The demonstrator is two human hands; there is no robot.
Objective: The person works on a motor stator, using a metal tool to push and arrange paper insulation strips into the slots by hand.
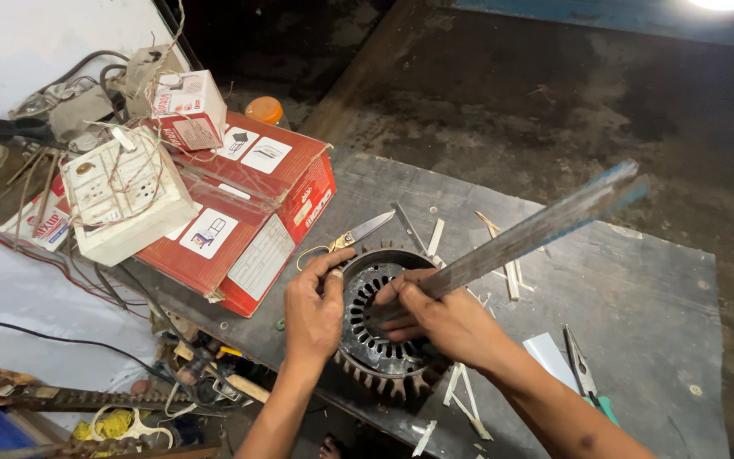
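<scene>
A round slotted metal motor stator [381, 340] lies on the dark workbench [639, 280]. My left hand [313, 308] grips its left rim, thumb on the top edge. My right hand [443, 316] holds a long flat metal strip [537, 228] that slants up to the right; its lower end sits inside the stator's bore. Scissors [358, 233] lie just behind the stator. Thin white slips [466, 398] are scattered around it.
A red cardboard box [252, 212] stands at the left with a white switch board [125, 194] and a small carton [187, 107] on it. Pliers [584, 370] and a white card lie at the right. Wires and tools clutter the lower left.
</scene>
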